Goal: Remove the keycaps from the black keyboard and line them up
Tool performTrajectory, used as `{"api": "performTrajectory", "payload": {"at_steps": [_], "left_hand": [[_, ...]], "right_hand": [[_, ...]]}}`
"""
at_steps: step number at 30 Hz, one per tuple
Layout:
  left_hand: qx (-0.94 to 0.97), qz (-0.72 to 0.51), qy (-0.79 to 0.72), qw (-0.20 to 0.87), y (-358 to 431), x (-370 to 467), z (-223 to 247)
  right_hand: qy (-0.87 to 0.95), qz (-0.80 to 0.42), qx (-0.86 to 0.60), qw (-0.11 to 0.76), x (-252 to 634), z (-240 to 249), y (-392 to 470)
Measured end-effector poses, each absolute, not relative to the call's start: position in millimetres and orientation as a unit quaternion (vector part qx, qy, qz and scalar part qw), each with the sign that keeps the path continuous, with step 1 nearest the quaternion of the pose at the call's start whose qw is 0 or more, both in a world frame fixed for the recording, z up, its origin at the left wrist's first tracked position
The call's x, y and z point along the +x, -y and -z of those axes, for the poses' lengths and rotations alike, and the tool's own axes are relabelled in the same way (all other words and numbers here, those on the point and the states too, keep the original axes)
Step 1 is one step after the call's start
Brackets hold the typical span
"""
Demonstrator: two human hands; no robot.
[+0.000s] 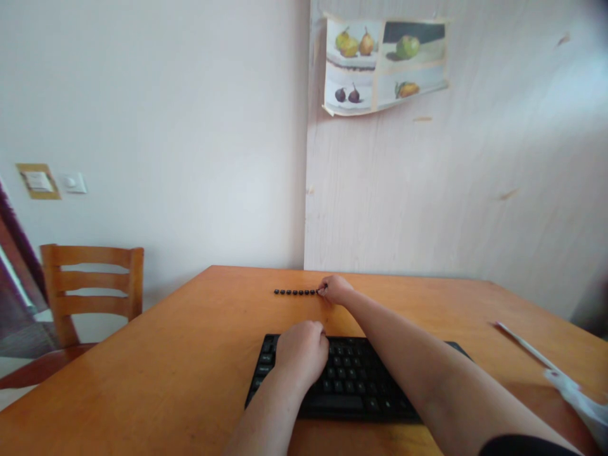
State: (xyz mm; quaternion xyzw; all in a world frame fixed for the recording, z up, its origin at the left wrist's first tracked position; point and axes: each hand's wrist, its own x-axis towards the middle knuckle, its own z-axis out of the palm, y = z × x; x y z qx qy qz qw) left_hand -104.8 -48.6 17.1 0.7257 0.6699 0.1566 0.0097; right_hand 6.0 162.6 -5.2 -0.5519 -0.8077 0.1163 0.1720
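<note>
A black keyboard (344,375) lies on the wooden table in front of me. My left hand (304,351) is closed in a loose fist over the keyboard's upper left part; its fingertips are turned away, and whatever they hold is hidden. Farther back, several small black keycaps (295,292) stand in a straight row. At the right end of that row my right hand (335,290) pinches a small dark keycap (322,289) between thumb and fingers, close to the tabletop. My right forearm crosses above the keyboard and covers part of its right side.
On the right of the wooden table (190,354) lies a thin white stick (525,345) beside a crumpled white piece (572,392). A wooden chair (97,285) stands at the left. Behind the table's far edge is a wall with a fruit picture sheet (387,66).
</note>
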Motion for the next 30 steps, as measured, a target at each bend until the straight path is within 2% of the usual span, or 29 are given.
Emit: {"api": "performTrajectory", "payload": {"at_steps": [30], "left_hand": [[0.729, -0.145, -0.668, 0.026, 50.1, -105.0, -18.2]], "right_hand": [[0.809, -0.120, -0.542, 0.192, 8.2, 0.6, -156.2]]}}
